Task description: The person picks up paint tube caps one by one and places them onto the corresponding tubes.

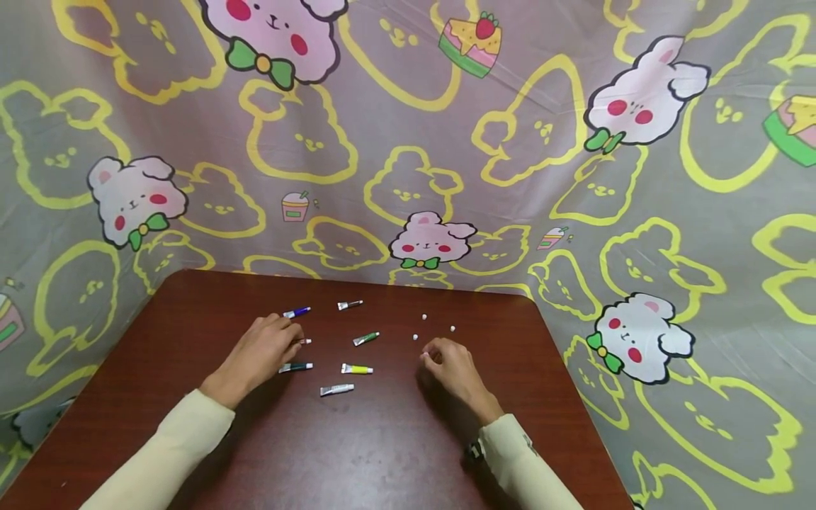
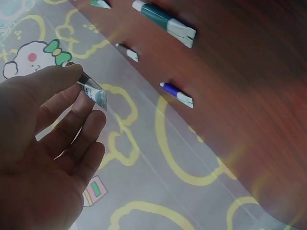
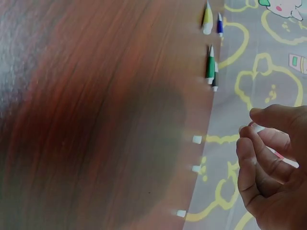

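On the dark reddish wooden table [image 1: 191,319], the person's left hand [image 1: 258,352] is pinching a small silvery paint tube [image 2: 92,91] between thumb and fingers, beside a teal-capped tube [image 1: 295,367]. The right hand [image 1: 451,368] is curling its fingertips around a tiny white cap [image 1: 423,354], near three loose white caps [image 1: 415,337]. Squeezing the soft tube could spill paint; the cap could slip and roll away.

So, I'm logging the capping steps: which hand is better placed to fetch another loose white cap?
Probably the right hand: the white caps lie just beyond its fingers, while the left hand holds a small tube.
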The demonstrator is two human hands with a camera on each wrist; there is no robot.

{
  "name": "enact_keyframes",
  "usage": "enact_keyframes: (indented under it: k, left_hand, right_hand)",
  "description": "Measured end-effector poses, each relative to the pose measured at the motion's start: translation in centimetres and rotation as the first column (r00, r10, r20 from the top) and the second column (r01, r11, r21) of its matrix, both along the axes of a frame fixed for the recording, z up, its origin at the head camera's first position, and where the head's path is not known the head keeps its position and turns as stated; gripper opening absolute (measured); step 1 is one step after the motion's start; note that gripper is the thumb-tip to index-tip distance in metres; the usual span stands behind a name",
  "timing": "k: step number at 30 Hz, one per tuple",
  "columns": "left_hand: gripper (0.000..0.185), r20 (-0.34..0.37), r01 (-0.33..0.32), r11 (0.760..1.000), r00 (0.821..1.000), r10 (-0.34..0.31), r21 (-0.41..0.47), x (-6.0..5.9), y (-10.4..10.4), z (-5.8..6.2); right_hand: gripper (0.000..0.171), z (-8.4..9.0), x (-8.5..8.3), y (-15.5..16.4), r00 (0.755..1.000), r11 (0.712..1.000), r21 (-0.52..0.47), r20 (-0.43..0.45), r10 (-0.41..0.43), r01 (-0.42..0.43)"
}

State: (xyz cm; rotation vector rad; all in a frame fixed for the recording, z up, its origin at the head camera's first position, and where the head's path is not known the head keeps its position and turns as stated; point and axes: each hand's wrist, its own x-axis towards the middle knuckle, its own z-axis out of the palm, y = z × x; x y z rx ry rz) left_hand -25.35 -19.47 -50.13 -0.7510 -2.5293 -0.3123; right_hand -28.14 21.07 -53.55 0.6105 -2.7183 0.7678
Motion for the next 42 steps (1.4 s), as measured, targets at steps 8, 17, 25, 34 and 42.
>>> enact_keyframes:
  k: [8,17,25,34,42]
  left_hand:
    - [0.015,-0.032,0.037,0.999,0.999,-0.037,-0.010,0.4,1.3,0.7]
    - [0.016,-0.042,0.064,0.998,0.997,-0.064,-0.011,0.4,2.5,1.2]
    - [0.018,-0.053,0.085,0.996,0.995,-0.086,-0.023,0.5,3.3,1.5]
    - [0.023,-0.127,0.141,0.990,0.982,-0.142,-0.023,0.5,4.9,1.8]
    - [0.023,-0.118,0.152,0.988,0.981,-0.155,-0.036,1.1,6.1,2.3]
  right_hand:
    - [0.005,0.8,0.8,-0.6,0.998,1.000,-0.021,-0.065,0.018,-0.019]
    - [0.006,1.8,1.4,-1.4,0.993,0.998,-0.031,-0.112,0.046,-0.050]
    - [0.010,2.6,1.9,-2.4,0.992,0.997,-0.041,-0.109,0.057,-0.062]
    - [0.011,2.8,2.0,-3.6,0.992,0.995,-0.047,-0.100,0.083,-0.088]
    - [0.014,2.9,2.4,-4.6,0.987,0.992,-0.051,-0.113,0.110,-0.117]
